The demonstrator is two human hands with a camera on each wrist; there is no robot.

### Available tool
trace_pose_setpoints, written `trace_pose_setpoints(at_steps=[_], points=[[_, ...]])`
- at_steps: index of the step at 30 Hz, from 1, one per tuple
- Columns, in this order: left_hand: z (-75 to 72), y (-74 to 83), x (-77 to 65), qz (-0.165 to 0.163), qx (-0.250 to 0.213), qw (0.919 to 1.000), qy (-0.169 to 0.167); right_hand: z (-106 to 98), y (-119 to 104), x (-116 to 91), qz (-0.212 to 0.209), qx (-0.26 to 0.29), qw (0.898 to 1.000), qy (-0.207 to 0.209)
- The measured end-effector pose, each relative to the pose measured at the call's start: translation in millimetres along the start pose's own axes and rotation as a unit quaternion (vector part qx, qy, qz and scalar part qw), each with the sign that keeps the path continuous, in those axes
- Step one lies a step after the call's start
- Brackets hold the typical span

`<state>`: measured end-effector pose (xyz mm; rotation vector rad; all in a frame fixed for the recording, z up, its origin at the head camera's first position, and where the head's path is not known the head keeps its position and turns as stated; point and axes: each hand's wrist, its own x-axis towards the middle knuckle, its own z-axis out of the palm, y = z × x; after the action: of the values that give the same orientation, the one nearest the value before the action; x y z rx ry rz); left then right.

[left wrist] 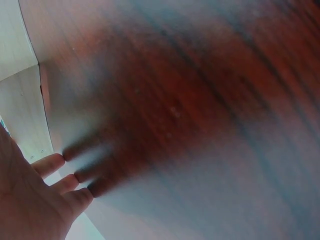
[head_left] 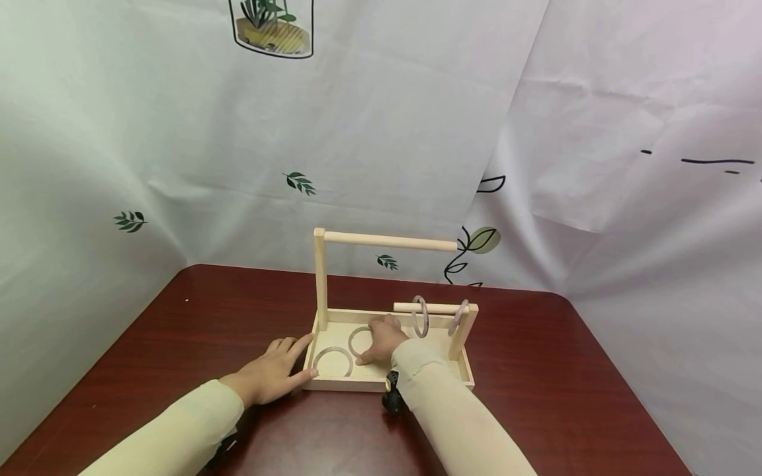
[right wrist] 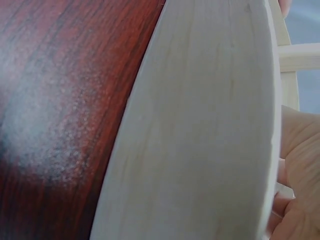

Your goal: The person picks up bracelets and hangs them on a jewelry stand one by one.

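Note:
A pale wooden tray stand [head_left: 357,385] sits on the table. My right hand [head_left: 385,340] reaches into it, thumb and fingers on opposite sides of a clear bangle [head_left: 350,342] lying on the tray floor; the far side of this ring is covered by the hand. Another bangle [head_left: 335,348] lies flat to its left. On the short lower bar [head_left: 440,308] hang two purplish rings, an inner bangle [head_left: 425,322] and an outer bangle [head_left: 456,320]. With fingers spread, my left hand [head_left: 270,373] rests against the tray's left end, its thumb at the front corner.
Above the tray runs a higher wooden bar [head_left: 389,240] on a left post [head_left: 321,281]. The dark red table [head_left: 553,383] extends on both sides. A white printed cloth [head_left: 387,132] hangs behind it.

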<state>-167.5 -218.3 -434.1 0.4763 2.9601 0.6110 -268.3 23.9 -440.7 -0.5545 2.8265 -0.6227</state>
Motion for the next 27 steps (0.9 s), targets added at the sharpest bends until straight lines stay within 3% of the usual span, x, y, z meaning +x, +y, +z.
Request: trace_pose_setpoints(at_steps=[18, 27], points=[[-0.5, 2.1, 0.1, 0.004, 0.002, 1.0000, 0.001, -3.1, 0.2, -3.1, 0.002, 0.007, 1.000, 0.005], [-2.3, 2.4, -0.7, -0.001, 0.000, 0.9999, -0.011, -6.1, 5.7, 3.0, 0.013, 0.046, 0.999, -0.019]])
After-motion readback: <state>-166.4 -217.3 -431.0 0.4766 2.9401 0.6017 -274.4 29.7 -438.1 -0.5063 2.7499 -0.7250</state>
